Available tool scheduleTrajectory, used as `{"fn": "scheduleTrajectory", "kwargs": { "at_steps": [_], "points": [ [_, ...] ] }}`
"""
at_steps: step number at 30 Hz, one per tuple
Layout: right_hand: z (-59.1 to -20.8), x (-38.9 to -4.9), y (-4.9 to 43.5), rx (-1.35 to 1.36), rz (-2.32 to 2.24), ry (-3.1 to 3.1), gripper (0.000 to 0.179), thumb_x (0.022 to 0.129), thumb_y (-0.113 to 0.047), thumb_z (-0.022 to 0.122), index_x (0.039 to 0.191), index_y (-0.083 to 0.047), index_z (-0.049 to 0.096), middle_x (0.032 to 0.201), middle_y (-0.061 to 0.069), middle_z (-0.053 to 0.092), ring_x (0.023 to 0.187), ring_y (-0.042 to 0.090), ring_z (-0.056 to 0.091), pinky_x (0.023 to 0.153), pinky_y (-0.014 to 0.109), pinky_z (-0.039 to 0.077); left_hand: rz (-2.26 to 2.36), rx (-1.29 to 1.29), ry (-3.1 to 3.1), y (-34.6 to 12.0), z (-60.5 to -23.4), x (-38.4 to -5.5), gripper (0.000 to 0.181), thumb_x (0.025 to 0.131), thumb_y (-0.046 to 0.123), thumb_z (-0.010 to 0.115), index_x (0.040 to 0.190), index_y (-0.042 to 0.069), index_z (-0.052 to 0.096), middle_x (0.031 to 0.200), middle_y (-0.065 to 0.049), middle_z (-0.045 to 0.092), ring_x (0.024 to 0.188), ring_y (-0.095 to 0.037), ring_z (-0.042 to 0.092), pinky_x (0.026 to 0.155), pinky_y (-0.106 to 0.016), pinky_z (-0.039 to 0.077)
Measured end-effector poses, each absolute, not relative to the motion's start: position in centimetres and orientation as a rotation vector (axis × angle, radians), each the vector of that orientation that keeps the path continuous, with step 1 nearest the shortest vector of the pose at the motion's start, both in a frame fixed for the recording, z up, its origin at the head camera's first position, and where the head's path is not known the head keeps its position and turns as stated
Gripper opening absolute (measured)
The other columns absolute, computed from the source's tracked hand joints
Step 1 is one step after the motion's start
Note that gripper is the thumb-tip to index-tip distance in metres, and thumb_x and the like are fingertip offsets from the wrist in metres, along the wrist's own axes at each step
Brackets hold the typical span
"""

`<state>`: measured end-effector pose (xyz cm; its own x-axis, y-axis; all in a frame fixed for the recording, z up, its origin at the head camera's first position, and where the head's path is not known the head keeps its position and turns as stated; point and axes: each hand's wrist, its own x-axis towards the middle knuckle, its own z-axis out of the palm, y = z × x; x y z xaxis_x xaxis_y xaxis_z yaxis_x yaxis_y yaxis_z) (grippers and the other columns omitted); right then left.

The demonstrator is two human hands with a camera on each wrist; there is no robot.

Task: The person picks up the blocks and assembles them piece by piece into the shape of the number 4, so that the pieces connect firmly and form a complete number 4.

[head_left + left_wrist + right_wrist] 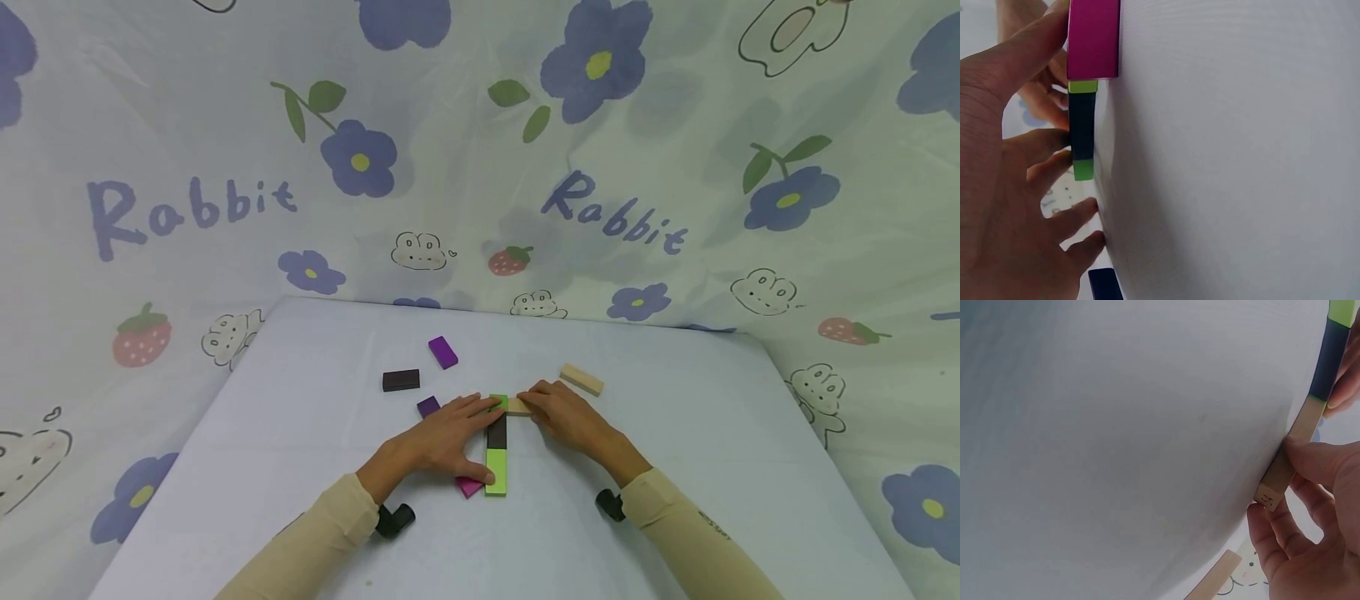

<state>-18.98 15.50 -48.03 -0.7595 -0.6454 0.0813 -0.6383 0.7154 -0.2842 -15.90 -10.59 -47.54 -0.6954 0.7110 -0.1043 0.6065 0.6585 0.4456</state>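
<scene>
A straight row on the table has a green block (498, 401) at its far end, a dark block (497, 433) in the middle and a lime block (496, 475) nearest. My left hand (450, 433) lies along its left side, fingers spread, with fingertips at the green block and thumb at the lime one. A magenta block (1093, 37) lies by that thumb, partly covered in the head view. My right hand (566, 414) pinches a plain wooden block (1280, 467) between thumb and fingers. Its inner end meets the green block's right side.
Behind the left hand lie a dark purple block (427, 407), a black block (401, 381) and a purple block (443, 352). Another wooden block (581, 379) is beyond the right hand. A printed curtain (465, 167) hangs behind the white-covered table (315, 350).
</scene>
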Motion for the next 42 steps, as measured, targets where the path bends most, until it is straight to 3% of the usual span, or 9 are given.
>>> {"fn": "scheduleTrajectory", "kwargs": {
  "at_steps": [15, 30, 42],
  "points": [
    [-47.9, -19.2, 15.9, -1.086, -0.469, 2.855, 0.042, 0.095, -0.006, 0.071, 0.136, -0.005, 0.062, 0.124, 0.008, 0.064, 0.107, 0.023, 0.061, 0.092, 0.038, 0.053, 0.55, 1.041, 2.61, -10.5, -47.5, -15.8, 0.099, 0.081, 0.064, 0.075, 0.157, 0.013, 0.038, 0.164, -0.005, 0.03, 0.152, -0.034, 0.022, 0.123, -0.047, 0.018],
    [-47.3, -19.4, 16.6, -1.042, -0.499, 2.825, 0.056, 0.093, -0.017, 0.075, 0.144, -0.004, 0.054, 0.14, 0.014, 0.055, 0.128, 0.029, 0.054, 0.106, 0.044, 0.047, 0.565, 1.05, 2.614, -10.5, -48.0, -16.0, 0.099, 0.08, 0.065, 0.075, 0.158, 0.014, 0.037, 0.165, -0.004, 0.028, 0.152, -0.033, 0.021, 0.123, -0.047, 0.017],
    [-46.9, -19.1, 17.3, -1.001, -0.446, 2.877, 0.086, 0.082, -0.044, 0.084, 0.152, -0.013, 0.045, 0.159, 0.015, 0.037, 0.145, 0.04, 0.034, 0.113, 0.057, 0.035, 0.577, 1.049, 2.605, -10.5, -47.8, -16.0, 0.099, 0.081, 0.063, 0.075, 0.157, 0.013, 0.038, 0.164, -0.005, 0.029, 0.152, -0.035, 0.021, 0.123, -0.049, 0.017]
  ]
}}
